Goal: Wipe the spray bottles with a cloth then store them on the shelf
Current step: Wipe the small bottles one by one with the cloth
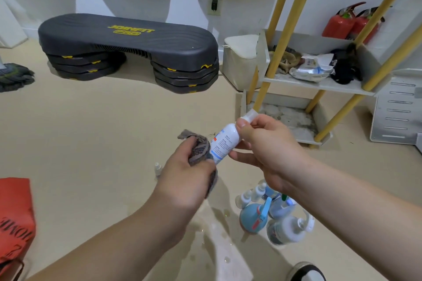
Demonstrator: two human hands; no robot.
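**Head view: a small bottle held over the floor, the cloth against it**

The right hand [262,148] grips a small white spray bottle [222,143] near its cap, with the thumb on top and the fingers curled below. The bottle is tilted, with the cap pointing up and to the right, and it is in the air above the floor [91,132]. The left hand [189,175] is closed around a bunched grey cloth [199,148], and the cloth touches the lower end of the bottle.

Below the right forearm, a group of other spray bottles [271,214] stands close together on the floor; one is blue and the others are pale. One more tiny bottle [157,167] stands apart, just left of the left hand.

The shelf [319,85], white with yellow poles, stands behind the hands on the right. Its middle board carries rags and packets. A black step platform [127,50] is near the wall.
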